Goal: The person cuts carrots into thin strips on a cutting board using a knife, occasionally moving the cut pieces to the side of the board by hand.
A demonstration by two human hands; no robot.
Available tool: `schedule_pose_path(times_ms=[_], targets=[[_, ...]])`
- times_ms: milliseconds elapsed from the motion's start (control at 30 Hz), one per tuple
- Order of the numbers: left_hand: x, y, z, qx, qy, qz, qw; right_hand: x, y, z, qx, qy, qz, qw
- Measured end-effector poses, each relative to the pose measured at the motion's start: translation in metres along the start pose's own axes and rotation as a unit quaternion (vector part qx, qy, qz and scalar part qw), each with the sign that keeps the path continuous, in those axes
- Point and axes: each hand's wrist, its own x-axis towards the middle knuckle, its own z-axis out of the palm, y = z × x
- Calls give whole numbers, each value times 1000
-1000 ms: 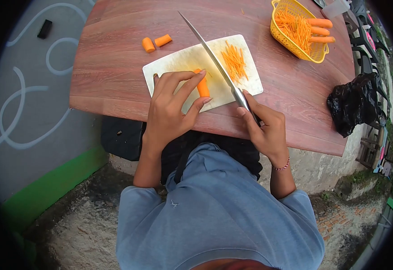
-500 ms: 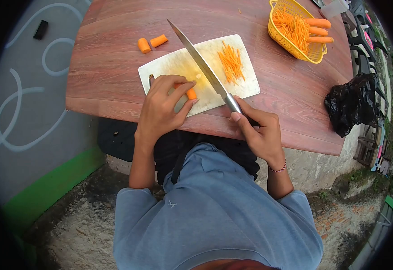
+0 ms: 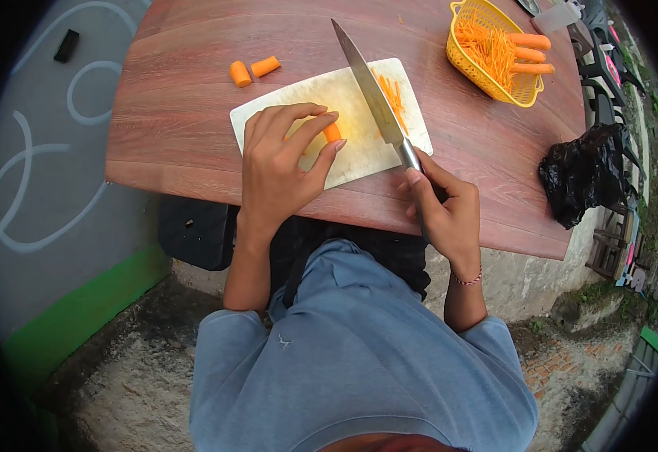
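A white cutting board lies at the near edge of the wooden table. Over its left part, my left hand pinches a short carrot piece between thumb and fingers. My right hand grips the handle of a large knife, whose blade points up and away across the right part of the board. Thin carrot strips lie at the board's right end, partly hidden by the blade. Beyond the board's left side are two carrot pieces, one upright-looking and one lying on its side.
A yellow basket with carrot shreds and three carrots stands at the back right of the table. A black plastic bag hangs at the right edge. A clear bottle is at the far right.
The knife and my right hand have moved right, over the carrot strips. My left hand has shifted slightly right and away from my body with the carrot piece.
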Motion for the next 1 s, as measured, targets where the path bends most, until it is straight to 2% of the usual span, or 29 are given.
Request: schedule_pose_path(times_ms=[67,200,267,333,533,1000], targets=[[0,5,17,-17,25,-45,999,-1,0,0,-6,4,-6,1000],[-9,7,38,-3,17,-77,997,-4,-1,2,3,-21,-6,1000],[-12,9,37,40,17,-41,998,-3,1,4,-12,-35,8,999],[-13,6,35,37,14,-34,999,-3,11,7,-50,-30,-54,997],[-8,4,33,32,-10,-25,999,-3,-2,12,-76,-27,-104,991],[-5,0,29,21,-18,-9,1000,-7,-13,11,-113,-47,-118,985]])
